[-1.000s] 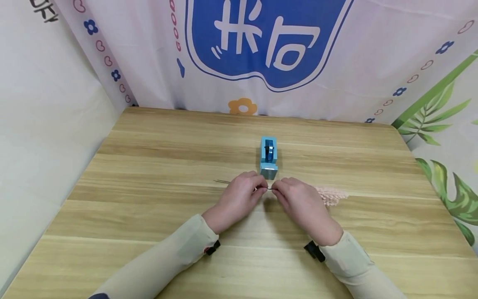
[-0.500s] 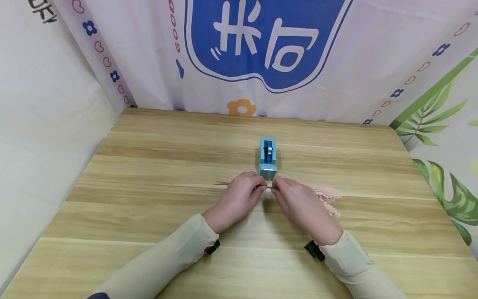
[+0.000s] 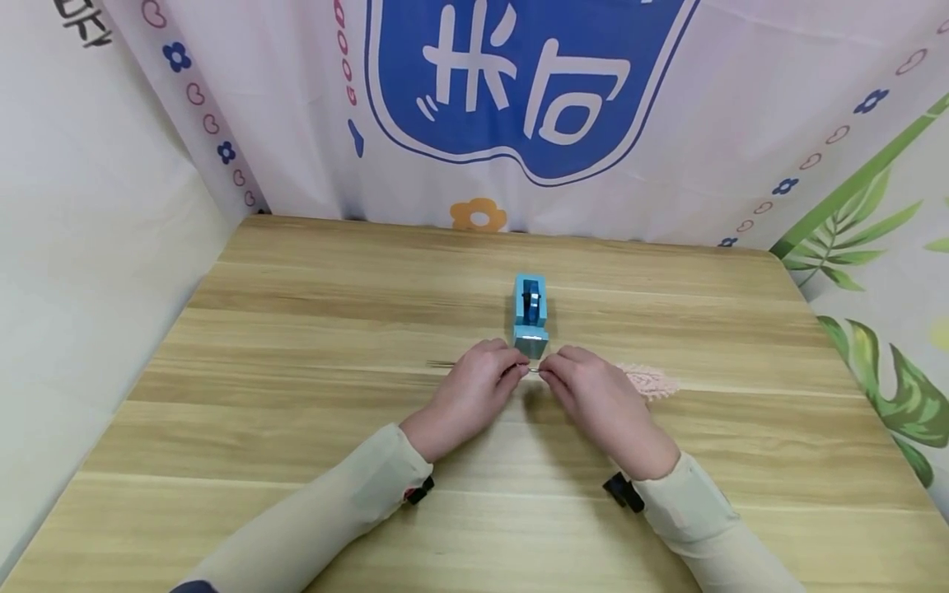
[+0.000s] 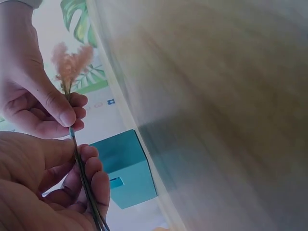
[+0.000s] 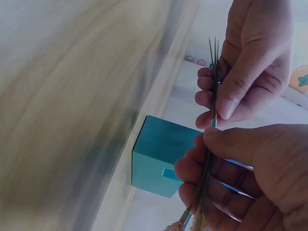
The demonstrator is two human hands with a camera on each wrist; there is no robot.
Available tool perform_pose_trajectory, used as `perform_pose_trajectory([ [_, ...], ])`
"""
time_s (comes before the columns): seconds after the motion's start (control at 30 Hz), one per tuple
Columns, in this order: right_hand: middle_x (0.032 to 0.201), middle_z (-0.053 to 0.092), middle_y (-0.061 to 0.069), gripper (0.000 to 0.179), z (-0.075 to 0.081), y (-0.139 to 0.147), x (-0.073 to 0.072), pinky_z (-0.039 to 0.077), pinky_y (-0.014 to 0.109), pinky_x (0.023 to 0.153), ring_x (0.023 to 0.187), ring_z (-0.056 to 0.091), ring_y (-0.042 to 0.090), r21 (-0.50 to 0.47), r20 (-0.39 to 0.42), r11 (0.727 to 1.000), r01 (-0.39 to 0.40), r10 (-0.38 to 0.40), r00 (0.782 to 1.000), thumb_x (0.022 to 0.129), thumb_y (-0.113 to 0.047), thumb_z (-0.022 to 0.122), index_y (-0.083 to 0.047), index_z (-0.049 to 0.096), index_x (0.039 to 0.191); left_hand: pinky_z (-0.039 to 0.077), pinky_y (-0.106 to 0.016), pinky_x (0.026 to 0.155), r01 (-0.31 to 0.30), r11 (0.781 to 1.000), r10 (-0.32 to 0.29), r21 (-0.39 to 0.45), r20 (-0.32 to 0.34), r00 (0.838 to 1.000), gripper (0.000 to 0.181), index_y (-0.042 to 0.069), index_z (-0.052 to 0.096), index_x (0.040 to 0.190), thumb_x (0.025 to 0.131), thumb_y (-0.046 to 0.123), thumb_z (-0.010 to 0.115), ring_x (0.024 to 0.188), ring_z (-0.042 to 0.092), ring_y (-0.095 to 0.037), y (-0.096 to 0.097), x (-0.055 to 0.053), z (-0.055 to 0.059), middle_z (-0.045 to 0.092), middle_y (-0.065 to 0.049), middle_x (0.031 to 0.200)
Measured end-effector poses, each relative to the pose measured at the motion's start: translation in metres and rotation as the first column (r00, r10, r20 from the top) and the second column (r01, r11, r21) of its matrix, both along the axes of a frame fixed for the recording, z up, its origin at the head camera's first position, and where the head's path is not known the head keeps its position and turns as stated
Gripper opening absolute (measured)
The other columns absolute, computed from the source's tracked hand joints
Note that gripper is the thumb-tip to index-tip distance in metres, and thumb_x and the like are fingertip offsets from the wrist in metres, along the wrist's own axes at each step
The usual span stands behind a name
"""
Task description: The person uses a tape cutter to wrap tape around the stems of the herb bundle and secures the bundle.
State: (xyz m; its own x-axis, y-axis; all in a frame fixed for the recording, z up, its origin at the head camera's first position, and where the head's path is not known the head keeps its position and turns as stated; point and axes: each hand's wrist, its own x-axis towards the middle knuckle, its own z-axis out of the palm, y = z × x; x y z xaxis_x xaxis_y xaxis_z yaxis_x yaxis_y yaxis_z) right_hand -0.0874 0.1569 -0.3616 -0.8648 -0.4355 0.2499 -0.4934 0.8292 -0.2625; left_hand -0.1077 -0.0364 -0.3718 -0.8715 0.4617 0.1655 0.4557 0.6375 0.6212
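Observation:
Both hands hold a small bunch of thin stems with fluffy pink flower heads (image 3: pixel 648 382), level above the table. My left hand (image 3: pixel 474 395) pinches the bare stems (image 5: pixel 213 94), whose thin ends stick out past its fingers to the left. On the flower side, my right hand (image 3: pixel 596 403) grips the same stems between thumb and fingers. A pale, shiny band (image 5: pixel 213 123), like a strip of tape, circles the stems in the narrow gap between the hands. Right behind the fingertips stands a blue tape dispenser (image 3: pixel 530 309), its cutter end facing the hands.
The wood-grain table (image 3: pixel 311 329) reaches back to a printed cloth (image 3: pixel 311 123) hanging behind it. White sheeting (image 3: pixel 96 206) borders the left side, and a leaf-printed sheet (image 3: pixel 912 329) the right. Each wrist carries a small black camera mount (image 3: pixel 624 492).
The pink flower heads turned, fanning into two and then lining up again, as the stems rolled between the fingers. Both hands stay almost in place; the dispenser has not moved.

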Motion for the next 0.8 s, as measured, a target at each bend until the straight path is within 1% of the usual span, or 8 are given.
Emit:
perform_pose_trajectory([
  [0.13,0.089,0.071,-0.001,0.006,-0.0014,-0.0009,-0.0023,0.058,0.032,0.068,0.078,0.066,0.012,0.010,-0.024,1.000,-0.004,0.005,1.000,0.100,-0.014,0.071,-0.011,0.077,0.100,0.051,-0.026,0.073,0.005,1.000,-0.005,-0.009,0.011,1.000,0.016,0.004,0.079,0.108,0.104,0.012,0.066,0.082,0.057,-0.014,-0.0002,-0.0015,-0.0001,0.070,-0.006,0.094],
  [0.27,0.087,0.070,-0.001,0.005,-0.0031,-0.0013,-0.0030,0.056,0.031,0.065,0.073,0.062,0.011,0.015,-0.028,1.000,-0.004,0.005,1.000,0.101,-0.014,0.071,-0.011,0.075,0.099,0.049,-0.026,0.072,0.017,1.000,-0.016,-0.017,0.020,1.000,0.014,0.004,0.078,0.105,0.103,0.011,0.066,0.080,0.054,-0.015,-0.0002,-0.0037,0.0006,0.069,-0.006,0.094],
  [0.37,0.086,0.071,0.000,0.005,-0.0031,-0.0009,-0.0029,0.054,0.030,0.062,0.071,0.062,0.011,0.018,-0.039,1.000,-0.002,0.002,0.999,0.101,-0.014,0.070,-0.010,0.073,0.099,0.049,-0.028,0.074,0.016,1.000,-0.016,-0.013,0.012,1.000,0.012,0.004,0.078,0.103,0.102,0.011,0.068,0.082,0.055,-0.016,0.0010,-0.0051,0.0022,0.069,-0.006,0.095],
  [0.43,0.086,0.071,0.002,0.006,-0.0033,-0.0004,-0.0031,0.055,0.030,0.062,0.071,0.064,0.012,0.027,-0.061,1.000,0.001,0.001,0.998,0.101,-0.014,0.070,-0.008,0.072,0.100,0.050,-0.029,0.076,0.013,1.000,-0.012,-0.009,0.009,1.000,0.010,0.004,0.078,0.102,0.101,0.010,0.070,0.083,0.056,-0.016,0.0020,-0.0060,0.0031,0.069,-0.005,0.095],
  [0.57,0.085,0.069,0.002,0.009,-0.0035,-0.0002,-0.0033,0.055,0.030,0.061,0.069,0.063,0.014,0.031,-0.086,0.999,0.008,-0.005,0.996,0.101,-0.014,0.070,-0.006,0.075,0.102,0.052,-0.030,0.078,0.012,1.000,-0.012,-0.003,0.009,1.000,0.009,0.004,0.079,0.102,0.099,0.009,0.072,0.086,0.058,-0.016,0.0026,-0.0079,0.0045,0.070,-0.005,0.096],
  [0.7,0.086,0.069,0.001,0.009,-0.0038,-0.0013,-0.0041,0.054,0.030,0.062,0.070,0.060,0.012,0.031,-0.070,0.999,0.010,-0.008,0.997,0.101,-0.014,0.071,-0.009,0.078,0.102,0.051,-0.029,0.077,0.003,1.000,-0.002,-0.009,0.022,1.000,0.008,0.006,0.078,0.101,0.099,0.009,0.072,0.086,0.057,-0.016,0.0024,-0.0089,0.0058,0.069,-0.004,0.097],
  [0.8,0.089,0.070,0.000,0.008,-0.0039,-0.0019,-0.0049,0.056,0.030,0.064,0.072,0.062,0.011,0.030,-0.074,0.999,0.016,-0.014,0.997,0.100,-0.014,0.071,-0.010,0.077,0.103,0.051,-0.030,0.076,-0.007,1.000,0.008,-0.018,0.027,1.000,0.008,0.006,0.078,0.102,0.099,0.011,0.072,0.086,0.057,-0.017,0.0028,-0.0090,0.0068,0.069,-0.005,0.099],
])
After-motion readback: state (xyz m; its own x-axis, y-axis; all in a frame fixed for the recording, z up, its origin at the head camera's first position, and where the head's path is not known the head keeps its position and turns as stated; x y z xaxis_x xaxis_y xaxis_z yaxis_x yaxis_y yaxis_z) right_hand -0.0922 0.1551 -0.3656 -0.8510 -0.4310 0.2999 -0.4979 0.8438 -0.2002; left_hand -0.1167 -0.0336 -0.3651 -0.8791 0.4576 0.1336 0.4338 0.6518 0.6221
